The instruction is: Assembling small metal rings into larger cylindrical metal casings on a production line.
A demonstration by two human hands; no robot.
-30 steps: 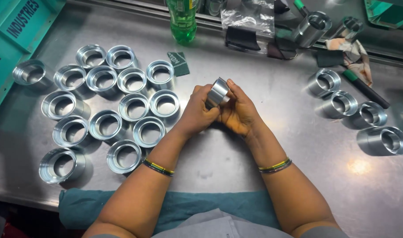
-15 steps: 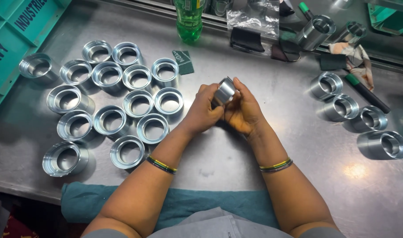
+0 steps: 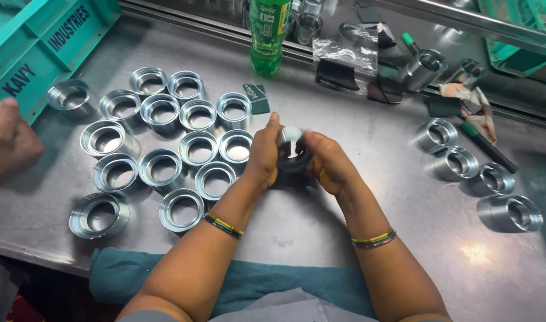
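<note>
My left hand (image 3: 263, 152) and my right hand (image 3: 329, 164) are closed around one short metal ring (image 3: 292, 149), held just above the steel table (image 3: 297, 238) at its middle. The ring's open bore faces up toward me and it looks blurred. Both wrists wear thin coloured bangles. To the left of my hands stands a cluster of several similar shiny metal rings (image 3: 165, 143), open ends up.
Several more metal rings (image 3: 463, 164) lie at the right beside a green marker (image 3: 487, 146). A green bottle (image 3: 268, 33), a small dark green abrasive pad (image 3: 258, 98) and plastic bags sit at the back. A teal crate (image 3: 40, 42) is far left. Another person's hand (image 3: 7, 146) rests at the left edge.
The metal ring has turned in my hands, its bore now facing up. The view has shifted, and another person's hand has come in at the left edge.
</note>
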